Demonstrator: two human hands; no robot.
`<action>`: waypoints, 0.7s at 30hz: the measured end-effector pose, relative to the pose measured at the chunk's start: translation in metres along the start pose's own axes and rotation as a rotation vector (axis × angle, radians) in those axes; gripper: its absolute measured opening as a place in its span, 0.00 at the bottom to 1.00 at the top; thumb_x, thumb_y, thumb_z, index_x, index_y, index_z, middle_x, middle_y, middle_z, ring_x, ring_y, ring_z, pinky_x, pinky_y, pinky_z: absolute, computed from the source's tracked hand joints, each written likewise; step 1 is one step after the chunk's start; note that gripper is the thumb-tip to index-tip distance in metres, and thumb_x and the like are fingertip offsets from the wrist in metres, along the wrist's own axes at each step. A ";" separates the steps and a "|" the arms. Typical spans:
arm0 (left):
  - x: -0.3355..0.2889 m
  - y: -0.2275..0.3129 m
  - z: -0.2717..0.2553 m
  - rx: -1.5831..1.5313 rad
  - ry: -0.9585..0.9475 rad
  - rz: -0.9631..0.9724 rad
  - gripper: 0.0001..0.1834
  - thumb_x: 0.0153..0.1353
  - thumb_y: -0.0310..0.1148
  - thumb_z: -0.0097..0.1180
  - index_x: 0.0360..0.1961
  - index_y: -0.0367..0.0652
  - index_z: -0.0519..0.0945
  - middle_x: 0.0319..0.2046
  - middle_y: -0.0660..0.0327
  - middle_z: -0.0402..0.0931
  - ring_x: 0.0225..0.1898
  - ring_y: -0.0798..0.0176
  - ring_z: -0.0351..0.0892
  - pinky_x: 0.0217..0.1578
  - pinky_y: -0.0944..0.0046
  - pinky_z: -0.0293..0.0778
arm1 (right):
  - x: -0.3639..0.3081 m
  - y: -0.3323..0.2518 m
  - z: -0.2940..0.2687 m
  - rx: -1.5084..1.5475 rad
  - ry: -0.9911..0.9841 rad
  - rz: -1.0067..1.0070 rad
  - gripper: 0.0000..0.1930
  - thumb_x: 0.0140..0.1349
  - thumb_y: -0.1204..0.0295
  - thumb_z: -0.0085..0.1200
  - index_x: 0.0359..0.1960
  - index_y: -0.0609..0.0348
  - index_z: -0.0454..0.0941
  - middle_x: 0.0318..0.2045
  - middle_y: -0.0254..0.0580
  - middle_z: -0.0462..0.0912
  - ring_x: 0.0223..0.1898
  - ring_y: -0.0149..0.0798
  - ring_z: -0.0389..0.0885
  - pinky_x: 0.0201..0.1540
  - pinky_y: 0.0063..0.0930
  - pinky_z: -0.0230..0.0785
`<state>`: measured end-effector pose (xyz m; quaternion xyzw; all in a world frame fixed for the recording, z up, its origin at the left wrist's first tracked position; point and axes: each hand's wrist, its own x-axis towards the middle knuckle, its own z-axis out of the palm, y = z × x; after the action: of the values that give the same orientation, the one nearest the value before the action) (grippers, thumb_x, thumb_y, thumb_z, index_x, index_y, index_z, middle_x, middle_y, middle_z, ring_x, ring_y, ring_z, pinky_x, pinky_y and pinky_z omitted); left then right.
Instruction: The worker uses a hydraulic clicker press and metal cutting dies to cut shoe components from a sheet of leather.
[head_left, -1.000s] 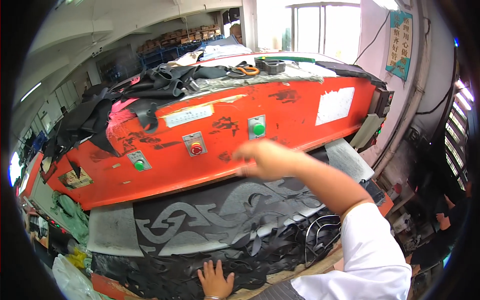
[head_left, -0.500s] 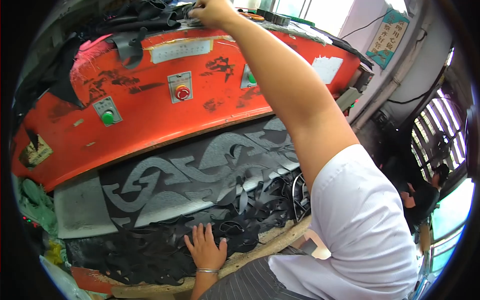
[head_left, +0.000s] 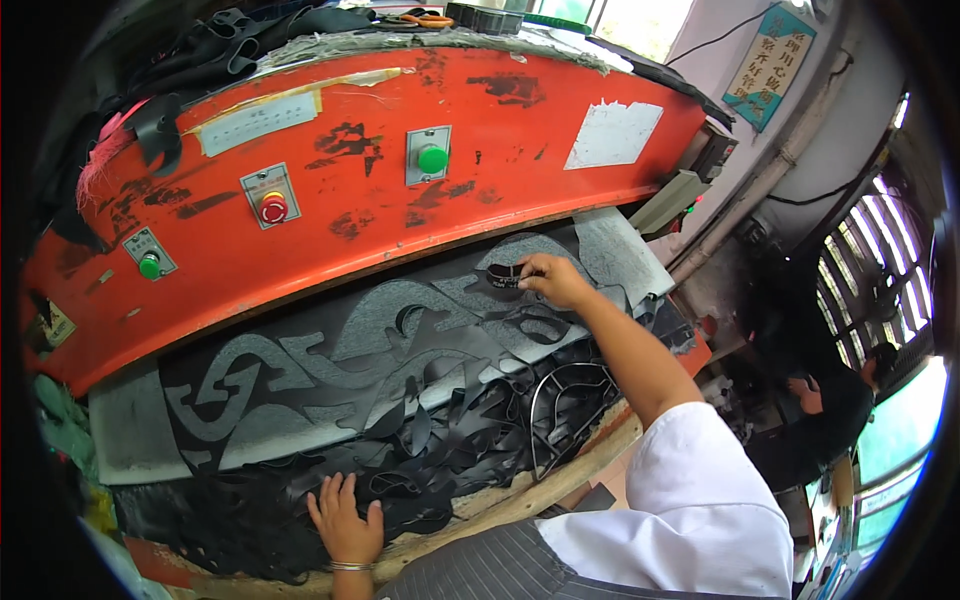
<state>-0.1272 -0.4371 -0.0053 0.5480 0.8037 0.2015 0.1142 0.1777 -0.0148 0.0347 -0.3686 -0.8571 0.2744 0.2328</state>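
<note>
My right hand [head_left: 553,280] pinches a small, dark, oval cutting die [head_left: 505,277] over the right part of a black cut-out sheet [head_left: 385,395]. Curved shapes have been cut out of the sheet, and the pale board [head_left: 125,420] shows through the openings. I cannot tell whether the die touches the sheet. Resting on a heap of black scraps [head_left: 250,515] along the front edge, my left hand [head_left: 345,525] has its fingers spread and holds nothing. A larger metal cutting die [head_left: 540,425] leans on the scraps nearer my right arm.
Behind the board rises a red press panel [head_left: 360,210] with two green buttons [head_left: 433,158] and a red stop button [head_left: 273,207]. On its top lie black offcuts [head_left: 215,50] and orange-handled scissors [head_left: 428,19]. A wooden rail [head_left: 590,468] borders the front. Another person [head_left: 830,400] is at far right.
My right hand has come down from the press top to the sheet and now holds the small die. My left hand stays on the scraps. The view has shifted right.
</note>
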 end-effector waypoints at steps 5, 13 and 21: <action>-0.002 0.006 0.004 0.039 0.057 -0.007 0.28 0.48 0.37 0.59 0.53 0.40 0.74 0.55 0.51 0.71 0.62 0.47 0.64 0.66 0.42 0.45 | -0.007 0.043 0.026 0.199 0.108 0.049 0.08 0.51 0.75 0.63 0.32 0.62 0.80 0.45 0.43 0.82 0.44 0.45 0.81 0.49 0.33 0.71; -0.002 0.017 -0.012 0.010 0.020 0.001 0.32 0.45 0.33 0.60 0.56 0.39 0.73 0.57 0.51 0.70 0.61 0.49 0.66 0.66 0.46 0.49 | -0.004 0.049 0.025 0.102 0.070 -0.066 0.13 0.50 0.72 0.65 0.38 0.58 0.79 0.49 0.42 0.80 0.50 0.47 0.76 0.54 0.37 0.67; 0.077 -0.065 -0.068 -0.833 0.508 -0.280 0.34 0.62 0.28 0.51 0.68 0.32 0.56 0.68 0.45 0.54 0.69 0.51 0.54 0.65 0.58 0.53 | -0.019 -0.041 0.003 -0.034 0.356 -0.156 0.28 0.52 0.66 0.67 0.54 0.60 0.71 0.47 0.49 0.77 0.49 0.46 0.76 0.52 0.37 0.69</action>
<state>-0.2375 -0.4003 0.0290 0.2767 0.7233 0.6146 0.1500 0.1669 -0.0545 0.0550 -0.3478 -0.8328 0.1715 0.3951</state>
